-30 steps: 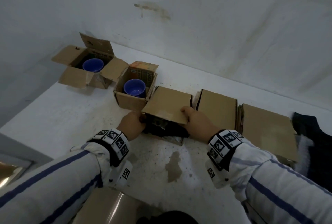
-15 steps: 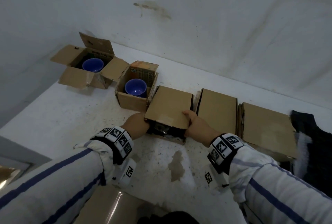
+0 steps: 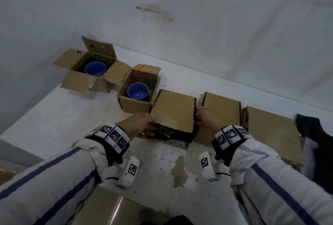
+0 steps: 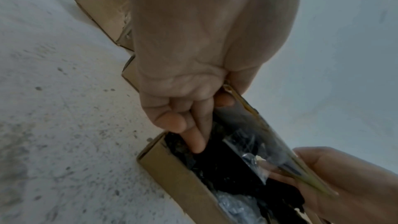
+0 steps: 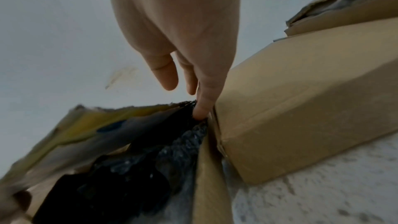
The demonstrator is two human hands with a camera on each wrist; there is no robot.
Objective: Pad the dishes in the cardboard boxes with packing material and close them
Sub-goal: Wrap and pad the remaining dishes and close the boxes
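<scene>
The middle cardboard box point(image 3: 173, 114) sits on the white surface with its top flap point(image 4: 247, 108) lowered. Black packing material point(image 3: 171, 135) shows in the gap at its front. My left hand point(image 3: 150, 125) pinches the flap's near left corner, thumb on top, while two fingers point(image 4: 197, 140) reach down onto the black material point(image 4: 232, 168). My right hand point(image 3: 198, 116) is at the box's right edge with straight fingers. Its forefinger point(image 5: 201, 111) presses the black material point(image 5: 172, 151) down between the flap and the neighbouring box point(image 5: 301, 108).
Two open boxes, each holding a blue bowl point(image 3: 95, 68) point(image 3: 137, 93), stand at the back left. Two closed boxes point(image 3: 222, 113) point(image 3: 270, 131) lie to the right, then dark cloth point(image 3: 315, 145). The wall is close behind. More cardboard point(image 3: 108, 206) lies near my body.
My right hand has left the flap's front edge and moved to the box's right side. The flap has come down lower. The left hand stays at the left corner.
</scene>
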